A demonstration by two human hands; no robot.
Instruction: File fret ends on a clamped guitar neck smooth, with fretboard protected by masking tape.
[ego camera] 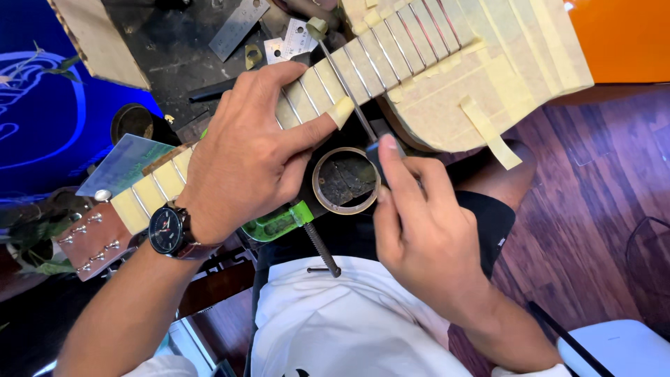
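- Nearest, the person's lap in white cloth fills the bottom edge; a white box [618,345] sits at the lower right corner on the dark wood floor [593,181], which lies open along the right side.
- The right hand [419,230] is closed around the dark handle of a thin metal file [345,91], forefinger laid along it; the shaft slants up across the frets, with a taped tip at the top.
- The left hand [244,160], with a black wristwatch [167,229], presses flat on the guitar neck [335,77], thumb beside a loose flap of tape, fingers spread wide and gripping nothing.
- The neck runs from the brown headstock [94,241] at lower left up to the guitar body [481,77] at upper right; cream masking tape covers the fretboard between the frets and most of the body, with one strip hanging off its lower edge.
- Under the neck, a green clamp [279,222] with a threaded screw juts toward the lap, just beside a round metal tin [345,180] with dark pieces inside.
- Farther off, a steel ruler [237,28] and small notched gauges lie on the crowded black bench [174,56]; a blue sheet with pale line drawing lies to the left, an orange surface at the top right corner.
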